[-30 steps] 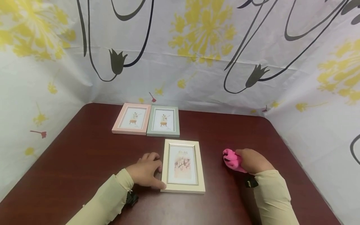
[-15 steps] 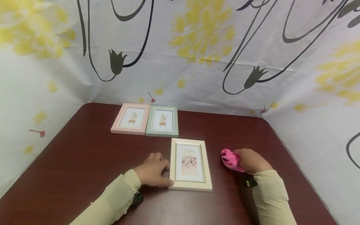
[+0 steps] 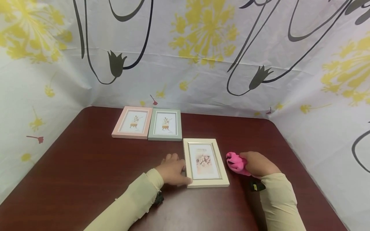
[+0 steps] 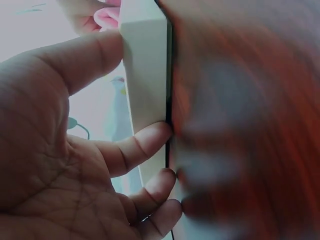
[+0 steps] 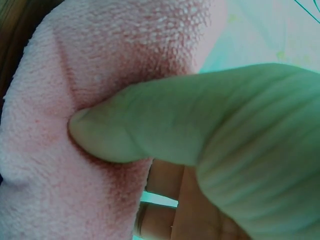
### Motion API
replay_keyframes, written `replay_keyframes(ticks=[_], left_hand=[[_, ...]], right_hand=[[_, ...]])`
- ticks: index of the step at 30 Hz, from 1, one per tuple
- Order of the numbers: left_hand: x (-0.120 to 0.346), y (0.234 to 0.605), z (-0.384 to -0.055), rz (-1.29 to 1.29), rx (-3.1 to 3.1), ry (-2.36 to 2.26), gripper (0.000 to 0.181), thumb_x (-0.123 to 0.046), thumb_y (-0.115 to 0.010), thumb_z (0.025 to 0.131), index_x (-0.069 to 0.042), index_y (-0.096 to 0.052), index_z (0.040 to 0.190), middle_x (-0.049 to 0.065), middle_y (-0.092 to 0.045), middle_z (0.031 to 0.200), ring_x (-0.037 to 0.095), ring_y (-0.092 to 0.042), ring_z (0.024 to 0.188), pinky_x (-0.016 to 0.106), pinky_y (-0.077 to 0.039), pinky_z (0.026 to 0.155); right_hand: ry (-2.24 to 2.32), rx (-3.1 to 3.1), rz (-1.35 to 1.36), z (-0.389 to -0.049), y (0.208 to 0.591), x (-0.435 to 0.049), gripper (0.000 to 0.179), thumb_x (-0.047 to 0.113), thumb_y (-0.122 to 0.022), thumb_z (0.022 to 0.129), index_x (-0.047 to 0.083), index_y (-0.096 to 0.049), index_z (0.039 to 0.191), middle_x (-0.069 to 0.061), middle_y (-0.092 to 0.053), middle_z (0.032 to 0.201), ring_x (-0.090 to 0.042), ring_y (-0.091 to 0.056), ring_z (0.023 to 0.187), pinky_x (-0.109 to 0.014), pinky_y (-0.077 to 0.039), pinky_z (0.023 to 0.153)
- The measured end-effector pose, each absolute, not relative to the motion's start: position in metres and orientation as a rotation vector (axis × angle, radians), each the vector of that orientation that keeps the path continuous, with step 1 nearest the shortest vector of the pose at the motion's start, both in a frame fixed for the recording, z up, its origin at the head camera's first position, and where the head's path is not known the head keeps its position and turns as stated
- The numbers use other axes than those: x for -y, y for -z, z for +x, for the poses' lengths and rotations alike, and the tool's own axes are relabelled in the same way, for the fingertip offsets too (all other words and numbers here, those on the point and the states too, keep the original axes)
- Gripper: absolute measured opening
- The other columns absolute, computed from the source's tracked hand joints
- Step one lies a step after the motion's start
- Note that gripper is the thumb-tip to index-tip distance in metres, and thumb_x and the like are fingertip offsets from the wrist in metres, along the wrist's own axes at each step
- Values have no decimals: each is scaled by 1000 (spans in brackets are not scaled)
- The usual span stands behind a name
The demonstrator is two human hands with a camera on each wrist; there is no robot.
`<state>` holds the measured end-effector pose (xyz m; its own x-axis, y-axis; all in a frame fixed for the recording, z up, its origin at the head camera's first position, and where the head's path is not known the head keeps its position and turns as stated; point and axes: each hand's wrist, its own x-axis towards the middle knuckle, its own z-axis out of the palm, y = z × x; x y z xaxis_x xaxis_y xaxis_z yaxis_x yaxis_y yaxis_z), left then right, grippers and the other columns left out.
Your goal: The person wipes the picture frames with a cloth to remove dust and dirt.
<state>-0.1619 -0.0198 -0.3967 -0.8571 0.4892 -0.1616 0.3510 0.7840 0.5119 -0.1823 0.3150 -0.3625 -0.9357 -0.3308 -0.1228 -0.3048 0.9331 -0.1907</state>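
A cream picture frame (image 3: 206, 183) with a pink flower print lies face up near the table's middle. My left hand (image 3: 173, 171) is at its left side, thumb on the near left corner. In the left wrist view the frame's cream side (image 4: 145, 75) shows, with relaxed fingertips (image 4: 155, 135) resting against its lower edge at the tabletop. On the right, my right hand (image 3: 258, 164) grips a bunched pink cloth (image 3: 237, 163) beside the frame. Up close in the right wrist view, the thumb (image 5: 115, 127) presses into the fluffy cloth (image 5: 40, 130); its other fingers are partly hidden.
A pink picture frame (image 3: 116, 133) and a green picture frame (image 3: 179, 128) lie side by side at the back left of the dark red wooden table (image 3: 95, 166). A flower-printed white sheet (image 3: 173, 83) rises around the table's back and sides.
The cream frame has slid right and away from me along with my left hand, its far left corner now just beside the green frame's near right corner. The right hand and cloth have barely moved.
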Motion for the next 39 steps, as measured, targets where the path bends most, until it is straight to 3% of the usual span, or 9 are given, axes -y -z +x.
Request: replay_keyframes(ticks=[7, 10, 12, 15, 20, 22, 32, 39], left_hand=[[8, 397, -162, 577, -2722, -719, 39, -49, -74, 81, -14, -58, 90, 3, -44, 92, 27, -39, 97, 56, -34, 94], [2, 399, -163, 568, -2750, -732, 37, -47, -73, 83, -14, -57, 90, 0, -51, 85, 24, -49, 89, 54, -38, 88], [-2, 400, -164, 568, -2748, -756, 34, -43, -73, 84, -15, -56, 88, -4, -54, 78, 18, -52, 77, 46, -40, 79], [-5, 401, -166, 582, -2694, -820, 31, -36, -72, 88, -14, -55, 74, -8, -48, 62, 11, -46, 59, 35, -39, 65], [-8, 398, -174, 568, -2591, -863, 40, -26, -66, 89, -13, -58, 52, -7, -51, 45, 10, -41, 46, 25, -34, 50], [-10, 396, -178, 551, -2586, -847, 38, -23, -65, 89, -11, -64, 53, -4, -58, 47, 10, -44, 46, 25, -36, 51], [-15, 393, -204, 447, -2611, -856, 31, -16, -64, 84, -8, -71, 55, 5, -65, 53, 12, -43, 47, 25, -35, 51], [-18, 393, -218, 376, -2631, -848, 27, -14, -63, 82, -9, -69, 57, 3, -65, 54, 13, -47, 50, 27, -37, 53]], right_hand=[[242, -2914, -408, -182, 362, -316, 35, -5, -62, 76, 6, -69, 108, -9, -62, 85, -26, -55, 79, -43, -46, 72], [240, -2906, -374, -181, 363, -316, 39, -5, -62, 76, 4, -68, 114, -11, -63, 90, -27, -55, 81, -44, -47, 74], [244, -2900, -364, -181, 363, -317, 40, -5, -62, 77, 4, -68, 115, -11, -63, 90, -27, -55, 81, -44, -47, 73], [251, -2894, -354, -181, 363, -317, 36, -6, -62, 77, 6, -68, 110, -9, -62, 87, -26, -55, 80, -43, -47, 71], [250, -2896, -358, -181, 361, -316, 35, -6, -62, 77, 6, -68, 109, -8, -61, 86, -26, -55, 79, -43, -46, 71], [242, -2897, -354, -181, 360, -315, 36, -6, -62, 77, 5, -68, 111, -9, -62, 87, -26, -55, 80, -43, -46, 72], [244, -2885, -315, -182, 359, -314, 32, -5, -63, 78, 6, -67, 108, -8, -60, 85, -26, -54, 80, -43, -46, 71], [253, -2902, -380, -182, 359, -313, 30, -4, -63, 77, 7, -67, 105, -6, -59, 83, -26, -54, 79, -42, -46, 71]])
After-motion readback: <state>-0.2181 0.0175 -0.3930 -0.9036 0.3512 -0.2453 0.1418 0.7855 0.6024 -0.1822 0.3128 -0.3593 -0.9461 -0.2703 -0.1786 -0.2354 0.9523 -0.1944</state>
